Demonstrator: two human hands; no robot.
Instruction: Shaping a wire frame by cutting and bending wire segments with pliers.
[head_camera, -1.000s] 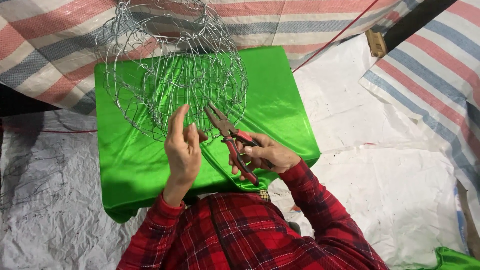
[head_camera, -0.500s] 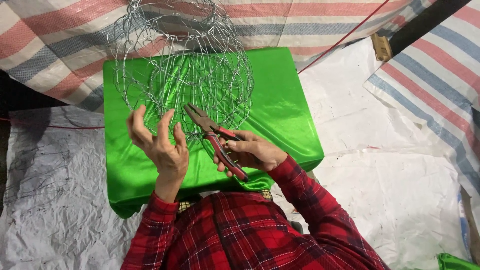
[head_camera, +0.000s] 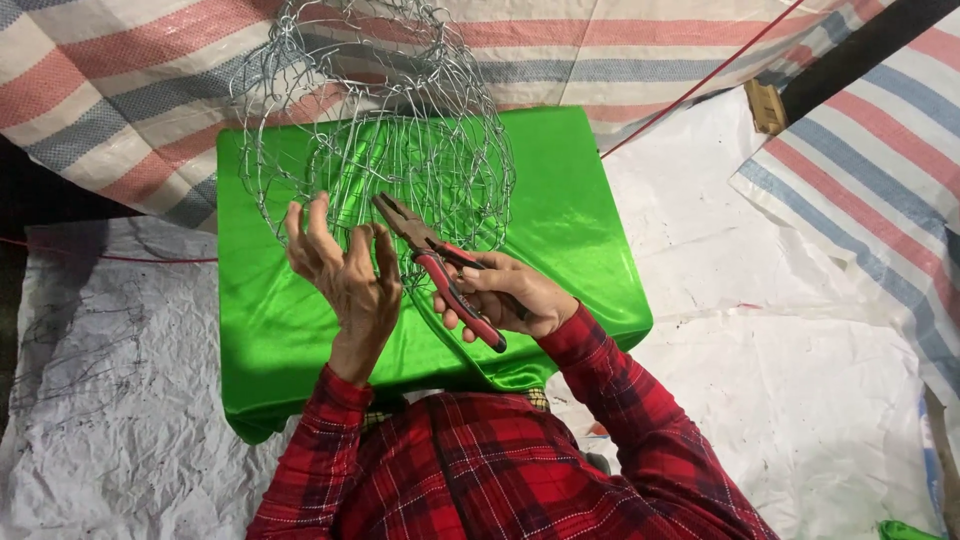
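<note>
Green cloth (head_camera: 560, 200), wire cage (head_camera: 375, 120) top cut off

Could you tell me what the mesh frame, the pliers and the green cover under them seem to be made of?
Wire mesh frame: thin bare metal wire, silvery, twisted into open cells. Pliers: dark metal head, handles apparently sleeved in red and black plastic or rubber. Green cover: glossy, satin-like fabric, judging by its sheen and soft folds.

Wire mesh basket (head_camera: 390, 130) on green-draped block (head_camera: 570, 220)
</note>
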